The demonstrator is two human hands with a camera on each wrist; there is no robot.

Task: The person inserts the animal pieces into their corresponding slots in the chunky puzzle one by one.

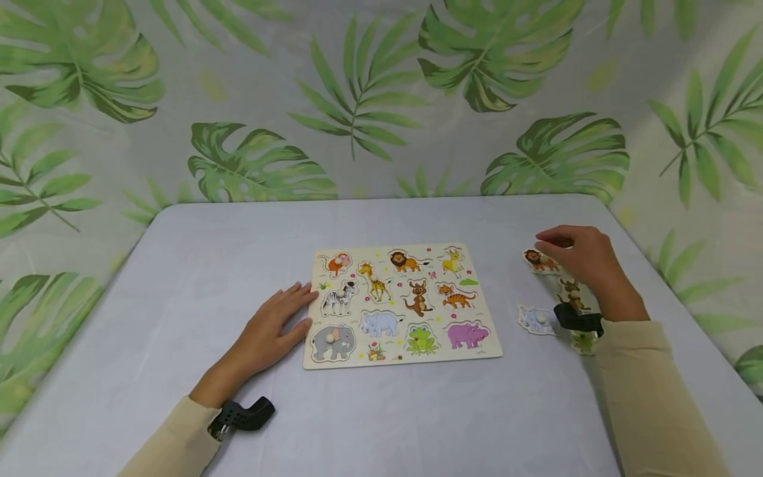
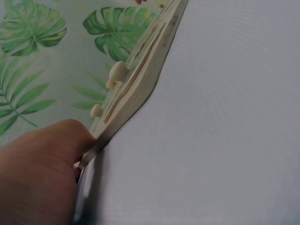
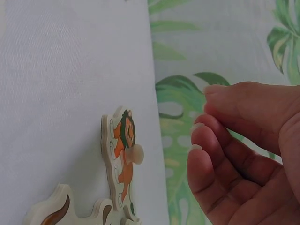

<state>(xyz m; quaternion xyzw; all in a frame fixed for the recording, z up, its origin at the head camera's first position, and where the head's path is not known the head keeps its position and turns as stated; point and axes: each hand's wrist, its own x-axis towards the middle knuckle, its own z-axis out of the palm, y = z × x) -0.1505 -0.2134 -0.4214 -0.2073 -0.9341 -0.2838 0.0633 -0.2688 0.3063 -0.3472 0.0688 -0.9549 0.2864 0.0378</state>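
A wooden animal puzzle board lies on the table. My left hand rests at its left edge, fingers extended and touching it; the thumb shows against the rim in the left wrist view. Knobbed pieces sit in the board: monkey, giraffe, zebra and elephant. To the right, my right hand hovers by the lion piece, its fingers loosely bent and apart from the knob, holding nothing. The kangaroo piece, the rhino piece and the frog piece lie nearer me, partly covered by the wrist camera.
The white-covered table surrounds the board. A leaf-patterned cloth rises behind the table's far edge. A black wrist camera sticks out from the left wrist, low over the table.
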